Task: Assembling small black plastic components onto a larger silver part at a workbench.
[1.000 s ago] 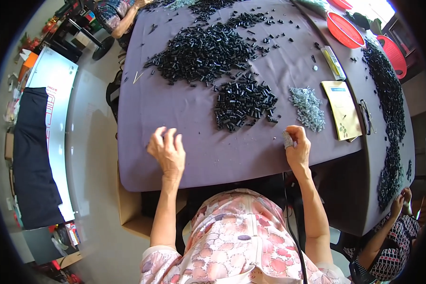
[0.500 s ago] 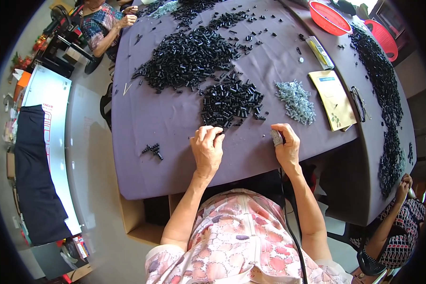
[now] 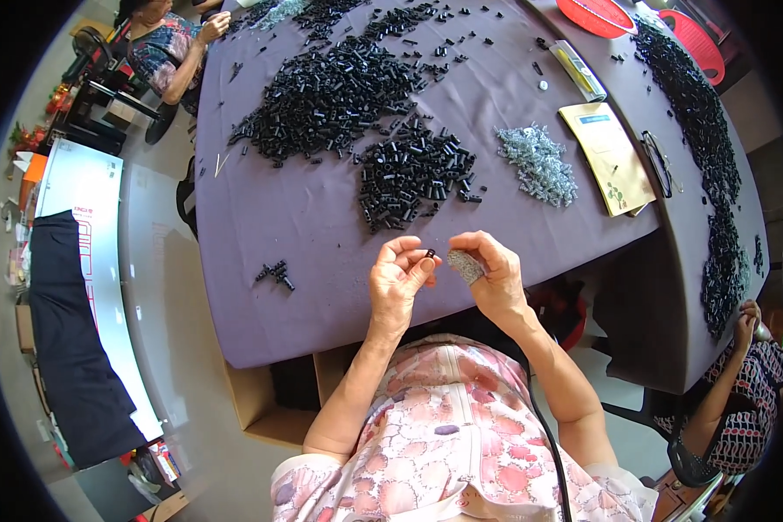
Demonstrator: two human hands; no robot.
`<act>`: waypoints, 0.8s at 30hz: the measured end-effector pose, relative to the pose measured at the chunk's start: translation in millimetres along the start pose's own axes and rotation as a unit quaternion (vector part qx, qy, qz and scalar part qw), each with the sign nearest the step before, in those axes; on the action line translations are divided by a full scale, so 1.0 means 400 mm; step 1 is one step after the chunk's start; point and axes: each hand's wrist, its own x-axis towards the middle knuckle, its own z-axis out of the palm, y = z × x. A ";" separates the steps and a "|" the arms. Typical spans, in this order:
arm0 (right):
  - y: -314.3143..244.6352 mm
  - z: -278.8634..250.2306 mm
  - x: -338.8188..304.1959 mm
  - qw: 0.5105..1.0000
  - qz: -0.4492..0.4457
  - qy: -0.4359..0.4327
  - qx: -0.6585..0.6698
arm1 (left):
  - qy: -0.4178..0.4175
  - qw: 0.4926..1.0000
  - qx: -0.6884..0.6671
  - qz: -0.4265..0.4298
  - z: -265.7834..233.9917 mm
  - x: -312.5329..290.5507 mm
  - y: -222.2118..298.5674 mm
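My left hand (image 3: pixel 393 285) pinches a small black tube-like piece (image 3: pixel 430 253) between thumb and fingertips, just over the near part of the table. Close on its right, my right hand (image 3: pixel 501 287) has its fingers drawn together. A grey speckled covering (image 3: pixel 466 266) sits at its thumb; whether a tiny part is pinched there is hidden. Beyond both hands lies a small heap of black tube pieces (image 3: pixel 416 178), with a larger black heap (image 3: pixel 331 100) behind it. Farther right is a pile of small clear pieces (image 3: pixel 538 165). A few joined black pieces (image 3: pixel 275 274) lie at left.
A purple-grey cloth covers the table (image 3: pixel 278 209). At right are a yellow booklet (image 3: pixel 607 161), eyeglasses (image 3: pixel 661 163) and red baskets (image 3: pixel 598 16). Two other people sit at the table, one at far left (image 3: pixel 165 52), one at right (image 3: pixel 739 409). A dark cable runs beside my right arm.
My left hand has lifted back from the small heap's edge with a black piece in its fingertips. My right hand has moved left toward it. The whole view has shifted slightly.
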 end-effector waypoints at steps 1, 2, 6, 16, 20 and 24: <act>-0.011 -0.006 0.008 0.997 -0.042 -0.019 -0.061 | 0.000 1.000 0.000 -0.002 -0.004 -0.001 -0.006; -0.018 -0.009 0.012 0.988 -0.083 -0.038 -0.122 | -0.013 1.000 0.003 -0.007 -0.011 -0.003 -0.014; -0.018 -0.007 0.011 0.988 -0.086 -0.048 -0.121 | -0.033 0.999 0.007 -0.013 -0.011 -0.008 -0.031; -0.007 -0.013 0.000 0.989 -0.064 -0.070 -0.112 | -0.027 0.995 -0.064 -0.070 -0.007 -0.009 -0.051; 0.007 -0.021 -0.006 0.993 0.018 -0.104 -0.043 | -0.023 0.995 -0.071 -0.070 0.001 -0.008 -0.051; 0.016 -0.030 0.002 0.992 0.065 -0.105 0.010 | -0.031 0.997 -0.028 -0.067 0.007 -0.008 -0.047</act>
